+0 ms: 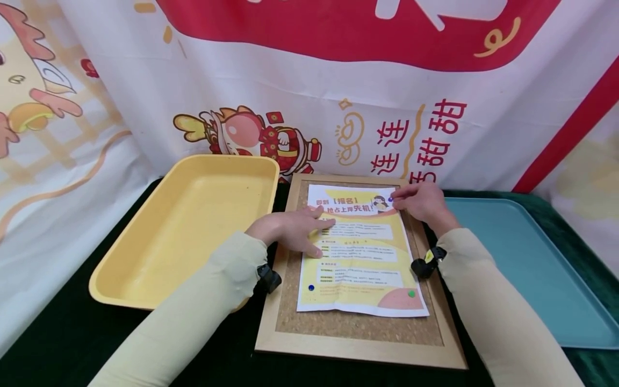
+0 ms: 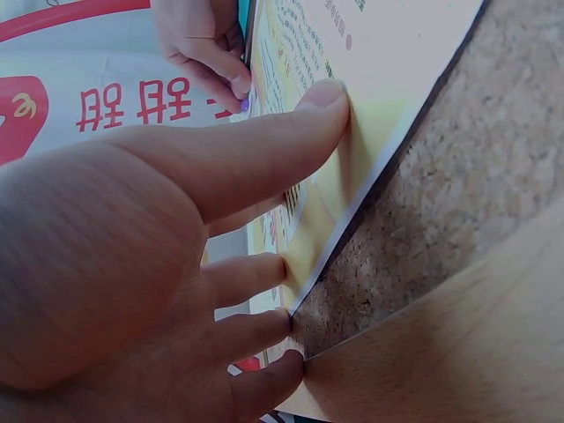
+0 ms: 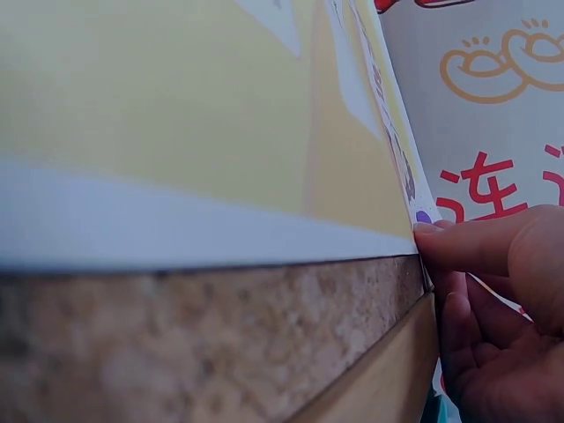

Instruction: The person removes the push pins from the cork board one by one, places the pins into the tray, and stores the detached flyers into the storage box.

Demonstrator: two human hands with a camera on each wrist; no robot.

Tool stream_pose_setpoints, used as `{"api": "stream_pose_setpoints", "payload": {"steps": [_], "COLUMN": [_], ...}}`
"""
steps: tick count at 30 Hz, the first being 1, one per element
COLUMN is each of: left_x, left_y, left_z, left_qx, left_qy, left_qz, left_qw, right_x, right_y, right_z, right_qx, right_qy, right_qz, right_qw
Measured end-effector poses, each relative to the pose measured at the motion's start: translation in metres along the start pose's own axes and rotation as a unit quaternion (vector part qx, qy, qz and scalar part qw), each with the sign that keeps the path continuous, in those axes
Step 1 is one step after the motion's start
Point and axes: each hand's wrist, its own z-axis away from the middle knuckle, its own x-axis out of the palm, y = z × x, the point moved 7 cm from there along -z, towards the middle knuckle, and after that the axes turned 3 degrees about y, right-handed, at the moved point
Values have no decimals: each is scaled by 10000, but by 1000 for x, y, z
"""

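Observation:
A yellow and white printed sheet [image 1: 358, 258] lies on a wood-framed cork board [image 1: 358, 329]. My left hand [image 1: 297, 230] rests with spread fingers on the sheet's left edge; its thumb touches the paper in the left wrist view. At the sheet's top right corner, my right hand [image 1: 422, 203] pinches a blue-purple push pin [image 3: 423, 217] between thumb and finger. How deep this pin sits is hidden. Another blue push pin [image 1: 311, 287] stands at the lower left corner, and a green push pin [image 1: 411, 293] at the lower right.
A yellow tray [image 1: 121, 242] stands left of the board, and a blue-green tray [image 1: 527, 269] lies to its right. Dark green cloth [image 1: 213, 355] covers the table. Behind hangs a white and red printed banner [image 1: 300, 70].

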Motion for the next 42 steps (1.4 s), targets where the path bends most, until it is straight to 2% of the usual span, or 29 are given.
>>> {"api": "stream_pose_setpoints", "payload": {"steps": [11, 17, 24, 42], "left_x": [1, 2, 1, 1], "left_y": [-1, -2, -1, -1], "left_z": [0, 3, 3, 1], "left_qx": [9, -65, -2, -7], "left_qy": [52, 8, 16, 36], "left_qz": [26, 47, -18, 4], "left_qw": [10000, 10000, 10000, 10000], "right_x": [2, 5, 4, 2], "right_y": [-3, -4, -5, -5], "right_z": [-4, -4, -8, -5], "right_qx": [-91, -45, -136, -138], "right_qy": [57, -78, -29, -23], "right_qz": [302, 263, 422, 407], "right_qw": [9995, 9996, 9990, 9991]}}
